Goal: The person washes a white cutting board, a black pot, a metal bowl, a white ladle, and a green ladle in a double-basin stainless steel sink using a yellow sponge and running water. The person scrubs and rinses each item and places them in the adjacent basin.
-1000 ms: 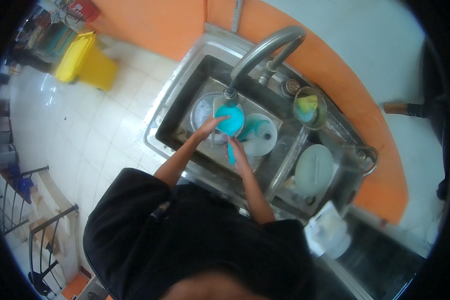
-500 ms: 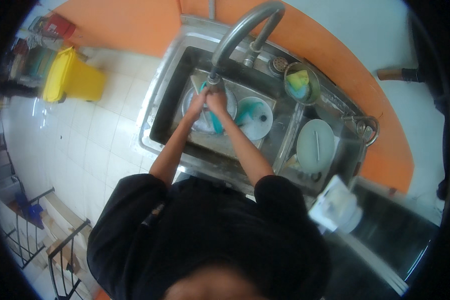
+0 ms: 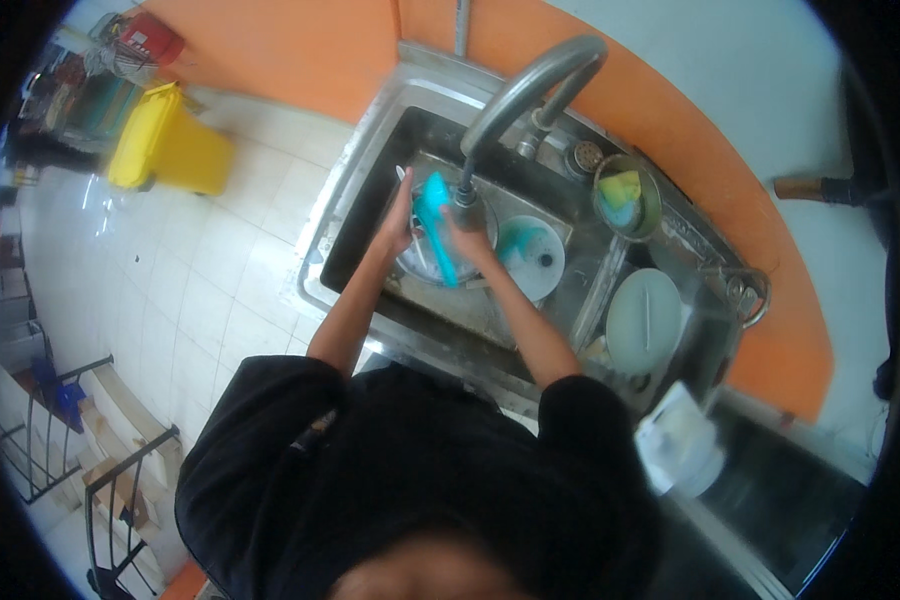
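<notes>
1. Head view: right hand's (image 3: 470,242) fingers seem to grasp the turquoise ladle (image 3: 434,200) over the sink basin (image 3: 368,212), faucet spout (image 3: 466,198) at one o'clock.
2. Left hand (image 3: 397,232), nine o'clock: cannot tell its grip.
3. Apparently rinsing; turning the ladle calls for firm fingers.

Can't read any text, labels or numbers here tbh. There's 1 pale mark (image 3: 317,424) on the shirt (image 3: 420,470) between 7 and 8 o'clock, but it's too small and blurry to tell if it's lettering.
</notes>
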### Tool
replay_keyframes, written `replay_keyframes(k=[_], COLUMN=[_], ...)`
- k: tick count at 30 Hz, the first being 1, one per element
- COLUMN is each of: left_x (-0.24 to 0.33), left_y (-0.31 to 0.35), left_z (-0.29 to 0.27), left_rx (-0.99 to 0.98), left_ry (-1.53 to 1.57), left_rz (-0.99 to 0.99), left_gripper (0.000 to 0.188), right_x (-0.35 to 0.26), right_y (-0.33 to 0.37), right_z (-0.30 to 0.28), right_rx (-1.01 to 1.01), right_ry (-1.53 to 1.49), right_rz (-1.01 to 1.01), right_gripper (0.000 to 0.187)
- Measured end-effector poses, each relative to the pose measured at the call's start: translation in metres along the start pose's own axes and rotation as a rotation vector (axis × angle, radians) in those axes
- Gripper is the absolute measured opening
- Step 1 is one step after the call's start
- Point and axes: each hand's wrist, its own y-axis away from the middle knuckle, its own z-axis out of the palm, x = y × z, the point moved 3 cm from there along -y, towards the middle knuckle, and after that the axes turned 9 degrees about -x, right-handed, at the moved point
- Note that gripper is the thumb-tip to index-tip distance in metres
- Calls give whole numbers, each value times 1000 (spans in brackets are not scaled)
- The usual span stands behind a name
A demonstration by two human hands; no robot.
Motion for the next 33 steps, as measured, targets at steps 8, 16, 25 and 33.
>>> replay_keyframes(k=[8,16,25,33], left_x=[-5,-31,-44,-24], left_y=[41,35,17,10], left_z=[32,49,12,32], left_rx=[31,-43,6,-52], left_ry=[-564,-226,52,-78], left_rz=[54,35,41,240], left_gripper=[69,69,63,64], right_x=[31,1,47,52], right_y=[17,2,-28,-21], right_z=[-1,-8,28,-11], right_rx=[147,225,514,274], right_ry=[-1382,-1443,-1119,-855], right_rz=[387,435,402,406], right_gripper=[30,52,23,34])
